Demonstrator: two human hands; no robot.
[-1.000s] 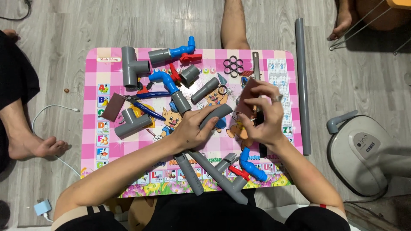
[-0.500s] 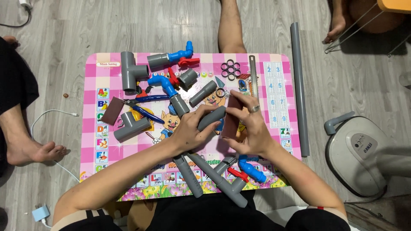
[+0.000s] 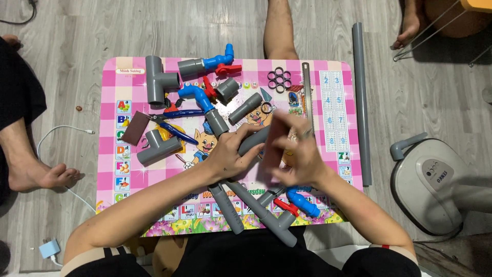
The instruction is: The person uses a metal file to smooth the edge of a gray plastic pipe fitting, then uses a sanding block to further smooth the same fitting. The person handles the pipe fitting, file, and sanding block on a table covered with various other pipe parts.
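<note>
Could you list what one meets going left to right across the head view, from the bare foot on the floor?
Bare foot → brown sanding block → grey tee fitting → left hand → right hand → long grey pipe → grey appliance.

I take this for a home floor: grey wood-look flooring [image 3: 77, 36], a low pink children's table [image 3: 335, 102] strewn with pipe fittings [image 3: 159, 82], bare feet [image 3: 38, 174] left, an appliance [image 3: 435, 179] right.

Right hand [image 3: 297, 154] shifted lower and leftward over the brown sanding pad [image 3: 270, 149], now motion-blurred against the grey pipe piece [image 3: 252, 141] gripped by left hand [image 3: 229, 156].
</note>
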